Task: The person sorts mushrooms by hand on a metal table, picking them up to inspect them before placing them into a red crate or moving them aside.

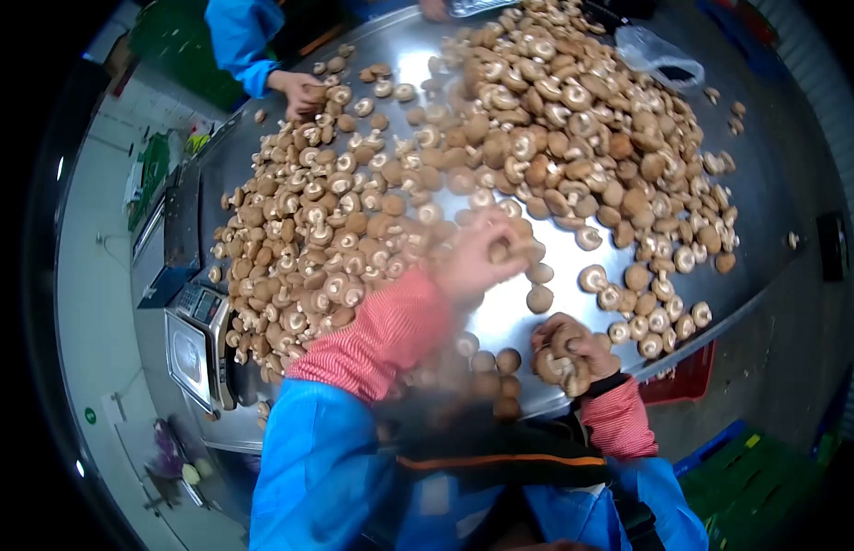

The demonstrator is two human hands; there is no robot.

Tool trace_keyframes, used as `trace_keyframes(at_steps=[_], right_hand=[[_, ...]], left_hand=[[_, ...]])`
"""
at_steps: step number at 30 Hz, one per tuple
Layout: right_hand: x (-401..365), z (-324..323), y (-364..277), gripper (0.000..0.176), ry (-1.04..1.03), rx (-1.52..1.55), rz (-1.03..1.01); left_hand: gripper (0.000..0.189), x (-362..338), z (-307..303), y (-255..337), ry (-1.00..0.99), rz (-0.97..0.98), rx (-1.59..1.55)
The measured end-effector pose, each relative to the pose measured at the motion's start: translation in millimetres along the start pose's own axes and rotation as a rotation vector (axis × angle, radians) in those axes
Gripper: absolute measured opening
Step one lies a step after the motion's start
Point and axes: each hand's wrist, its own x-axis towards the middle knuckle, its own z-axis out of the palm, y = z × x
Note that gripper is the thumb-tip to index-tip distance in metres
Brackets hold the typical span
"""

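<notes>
Brown-capped shiitake mushrooms with pale stems lie in heaps on a metal table (510, 317). My left hand (477, 257) reaches over the middle, smeared by motion, its fingers closed on a mushroom (521, 246). Just past it, a few caps lie in a short line on bare metal. Near the table's front edge, my right hand (578, 344) is wrapped around several mushrooms (563, 369), stems and caps showing. A small group of mushrooms (506, 386) sits on the table to the left of that hand. Others, many stem-up, lie to its right.
One large mushroom heap (574, 110) covers the back right, another (308, 230) the left. Across the table, another person's hand (301, 92) touches mushrooms. A digital scale (193, 340) stands at the left. A clear plastic bag (661, 60) lies back right; a red crate (684, 376) sits below the edge.
</notes>
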Motion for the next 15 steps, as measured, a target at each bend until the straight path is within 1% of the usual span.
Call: trace_keyframes(at_steps=[1,2,3,4,5,6,7,8,9,10,11,13,15], right_hand=[[-17,-3,-10,0.055,0.025,-0.006,-0.049],[-36,-7,-19,0.055,0.070,-0.006,-0.075],[-58,-13,-26,0.056,0.117,-0.010,-0.100],[-86,-22,-32,0.055,0.191,-0.064,-0.107],[-113,-30,-32,0.055,0.426,-0.106,-0.169],[-137,-41,-36,0.055,0.456,-0.097,-0.195],[-159,-53,-40,0.055,0.480,-0.087,-0.220],[-179,-66,-42,0.055,0.514,-0.078,-0.246],[-201,-80,-45,0.056,0.550,-0.069,-0.272],[-227,-109,-44,0.053,0.531,-0.059,-0.301],[-247,-133,-37,0.053,0.614,-0.028,-0.359],[-279,-147,-55,0.058,0.707,-0.057,-0.314],[-303,-192,-53,0.067,0.923,-0.133,-0.312]], left_hand=[[0.033,-8,22,13,-0.074,0.045,-0.202],[0.035,-19,47,27,-0.172,-0.055,-0.427],[0.039,-31,69,44,-0.310,-0.226,-0.688],[0.041,-34,81,69,-0.374,-0.083,-0.546],[0.042,-38,101,87,-0.507,-0.238,-0.721],[0.042,-42,121,105,-0.616,-0.418,-0.872],[0.043,-48,153,106,-0.658,-0.364,-0.877],[0.038,-58,194,102,-0.581,-0.096,-0.759],[0.041,-42,190,137,-0.831,-0.481,-0.881],[0.044,-49,229,134,-0.886,-0.524,-1.028],[0.048,-53,260,137,-0.863,-0.380,-1.144],[0.061,-34,270,167,-0.985,-0.587,-1.147],[0.074,-34,299,173,-0.847,-0.427,-0.916]])
